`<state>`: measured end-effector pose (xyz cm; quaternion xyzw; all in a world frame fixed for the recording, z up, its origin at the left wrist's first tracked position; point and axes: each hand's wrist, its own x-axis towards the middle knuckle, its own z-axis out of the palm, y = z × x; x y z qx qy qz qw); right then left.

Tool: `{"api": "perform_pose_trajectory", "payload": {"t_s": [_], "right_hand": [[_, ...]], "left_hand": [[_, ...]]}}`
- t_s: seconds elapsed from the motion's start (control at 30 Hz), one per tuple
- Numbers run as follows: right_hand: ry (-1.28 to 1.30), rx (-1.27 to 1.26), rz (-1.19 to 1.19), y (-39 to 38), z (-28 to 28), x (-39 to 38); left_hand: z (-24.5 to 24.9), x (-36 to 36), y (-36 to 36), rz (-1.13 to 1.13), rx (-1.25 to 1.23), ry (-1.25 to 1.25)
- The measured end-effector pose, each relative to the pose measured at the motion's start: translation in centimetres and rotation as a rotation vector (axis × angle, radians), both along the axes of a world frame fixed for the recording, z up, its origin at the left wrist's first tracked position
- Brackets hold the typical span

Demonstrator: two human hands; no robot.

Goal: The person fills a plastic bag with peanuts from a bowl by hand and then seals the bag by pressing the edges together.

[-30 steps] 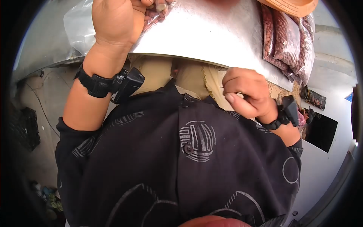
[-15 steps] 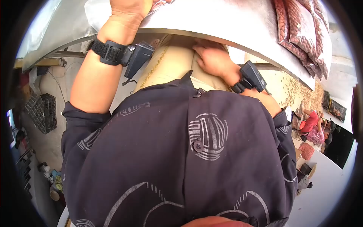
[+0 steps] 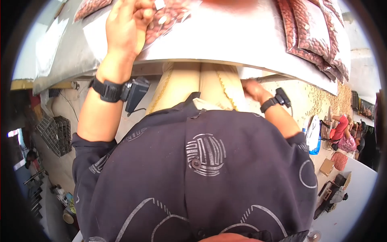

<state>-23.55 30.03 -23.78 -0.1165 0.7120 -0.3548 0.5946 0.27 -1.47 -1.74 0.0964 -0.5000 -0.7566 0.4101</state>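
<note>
My left hand [image 3: 125, 34] is over the metal tabletop [image 3: 225, 42] with its fingers curled at the left edge of a clear plastic bag of red-skinned peanuts [image 3: 171, 20]. A small white piece [image 3: 159, 4] shows by the fingertips. The bag's far end lies beyond the frame's top. My right hand [image 3: 253, 89] hangs below the table edge, beside my right thigh. It is blurred and its fingers are partly hidden, so I cannot see anything in it. Both wrists wear black straps with small devices.
Several filled peanut bags [image 3: 316, 34] lie stacked at the table's right end. Another filled bag [image 3: 92, 7] lies at the far left. Black crates [image 3: 56, 135] stand on the floor at left. At right, a person in red [image 3: 342, 129] sits near loose peanuts [image 3: 322, 99] on the ground.
My left hand now shows at a peanut bag that has come into view at the top. My right hand has moved from my lap out to the right. The view has shifted.
</note>
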Motion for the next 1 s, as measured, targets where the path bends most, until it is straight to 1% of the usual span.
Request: {"api": "perform_pose_trajectory", "payload": {"t_s": [0.03,0.07,0.1,0.13,0.2,0.37,0.47,0.6,0.8,0.9,1.0], "right_hand": [[-0.29,-0.052,-0.069,1.4,-4.8,-0.1],[-0.458,-0.06,-0.061,0.4,-1.5,2.2],[-0.674,-0.108,-0.077,0.0,-5.3,2.0],[-0.733,-0.118,-0.086,-0.4,-6.5,2.6],[-0.766,-0.124,-0.1,-1.2,-7.1,3.4],[-0.805,-0.142,-0.086,-1.5,-7.7,3.3],[-0.821,-0.154,-0.069,-1.8,-8.5,3.5],[-0.832,-0.171,-0.051,-1.8,-9.0,2.9],[-0.836,-0.181,-0.02,-1.6,-9.4,3.3],[-0.831,-0.178,-0.003,-1.3,-9.3,3.4],[-0.82,-0.178,0.006,-1.1,-9.5,3.5]], "left_hand": [[-0.1,-0.2,0.5,0.069,-0.029,-0.029],[0.6,-0.2,1.7,0.061,-0.092,-0.051],[0.8,-0.1,2.2,0.059,-0.097,-0.072],[0.8,0.0,2.6,0.058,-0.101,-0.095],[1.4,-0.1,3.9,0.132,-0.111,-0.21],[1.9,-1.4,4.5,0.153,-0.241,-0.259],[1.8,-1.1,5.4,0.196,-0.125,-0.266],[1.6,-1.1,5.0,0.191,-0.215,-0.341],[1.7,-1.6,5.0,0.216,-0.261,-0.367],[1.7,-1.8,5.3,0.261,-0.218,-0.366],[1.9,-1.8,5.3,0.256,-0.25,-0.381]]}}
